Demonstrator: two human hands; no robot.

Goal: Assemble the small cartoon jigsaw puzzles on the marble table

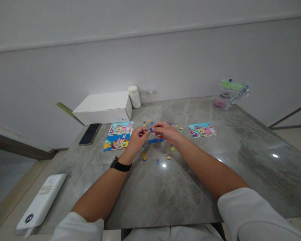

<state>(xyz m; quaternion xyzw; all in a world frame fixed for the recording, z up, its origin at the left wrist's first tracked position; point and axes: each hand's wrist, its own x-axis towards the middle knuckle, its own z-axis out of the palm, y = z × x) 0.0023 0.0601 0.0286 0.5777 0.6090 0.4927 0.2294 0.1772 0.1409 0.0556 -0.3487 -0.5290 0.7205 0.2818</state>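
Above the middle of the table, my left hand (137, 140) and my right hand (167, 132) meet fingertip to fingertip. Both pinch a small blue jigsaw puzzle piece (151, 129); whether it is one piece or two is too small to tell. Beneath them lies a blue strip of puzzle (155, 141), partly hidden by my fingers. Loose pieces lie around my hands, among them a yellow piece (172, 148), a yellow and blue piece (144, 156) and a blue piece (158, 161). A black watch (120, 164) is on my left wrist.
Cartoon picture cards lie left (117, 142) and right (203, 130) of the pieces. A phone (89, 134), a white box (102, 107), a white bottle (134, 97) and clear glasses (152, 97) stand behind. A plastic bag (230, 94) sits back right, a white power bank (42, 201) front left.
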